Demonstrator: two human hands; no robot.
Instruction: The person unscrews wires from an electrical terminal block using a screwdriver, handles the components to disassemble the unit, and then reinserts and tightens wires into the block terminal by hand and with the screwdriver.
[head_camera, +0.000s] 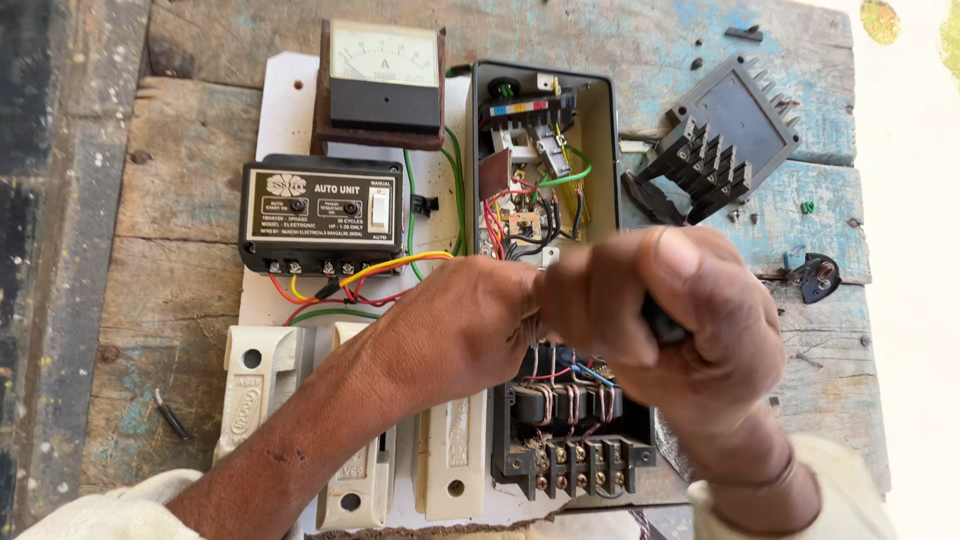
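Hands meet above open starter box (600, 130); right hand (680, 320) grips dark tool (662, 322).

Upper centre: panel meter (385, 75), with control unit (321, 216) directly below. Right of both, open starter box (543, 160); finned cover (722, 135) further right. Bottom left: fuse holders (262, 385); bottom centre: contactor (572, 435).

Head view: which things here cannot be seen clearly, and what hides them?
- Black tool in the right hand: only a sliver shows; the fingers wrap it.
- Left hand: its fingers lie behind the right hand.
- Contactor block: top covered by both hands.
- Open grey box: lower part hidden by the hands.
- White fuse holders: cut by the bottom edge.
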